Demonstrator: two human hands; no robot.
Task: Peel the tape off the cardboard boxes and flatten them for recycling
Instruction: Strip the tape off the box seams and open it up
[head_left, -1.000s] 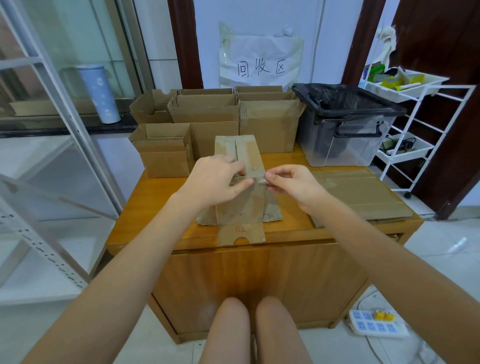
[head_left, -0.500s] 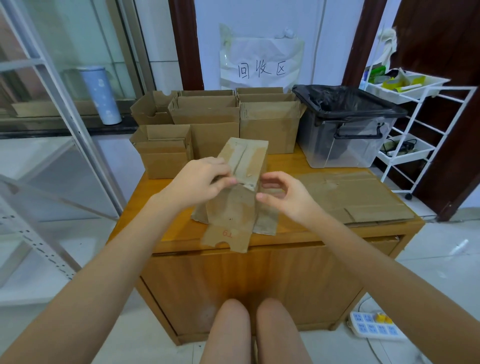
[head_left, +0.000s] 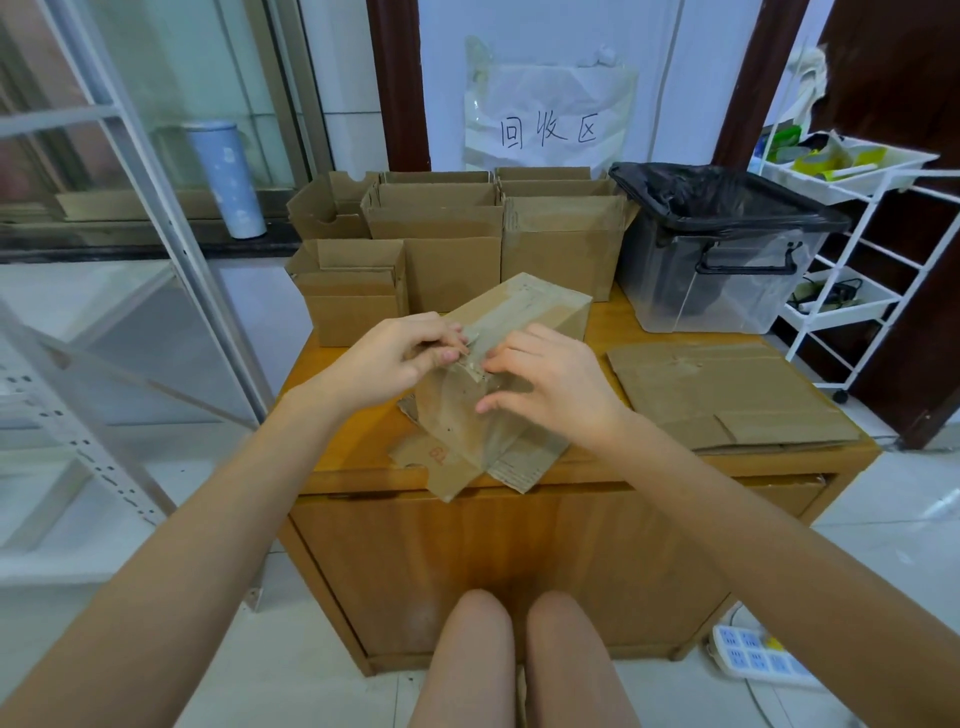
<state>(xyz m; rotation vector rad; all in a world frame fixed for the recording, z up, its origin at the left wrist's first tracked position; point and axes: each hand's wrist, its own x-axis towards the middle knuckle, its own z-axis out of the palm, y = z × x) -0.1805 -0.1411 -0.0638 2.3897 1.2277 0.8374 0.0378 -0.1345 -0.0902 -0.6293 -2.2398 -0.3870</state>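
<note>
Two hands work one cardboard box (head_left: 524, 332) tilted above the surface (head_left: 337, 415). Left hand (head_left: 387, 358), its grip closed, pinches the tape (head_left: 475, 345) end; right hand (head_left: 550, 387) steadies the box just beside it. Peeling is underway; next likely needs a steady pull away from the brace.

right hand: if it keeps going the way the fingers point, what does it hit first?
Probably the left hand. The right hand lies on the taped box, fingers pointing left across it, and the left hand pinches the tape edge just beyond. Depth is unclear.

Matt brown cardboard box (head_left: 524, 332); glossy clear tape (head_left: 467, 410); smooth varnished wood table (head_left: 353, 431); translucent plastic bin (head_left: 727, 291).
</note>
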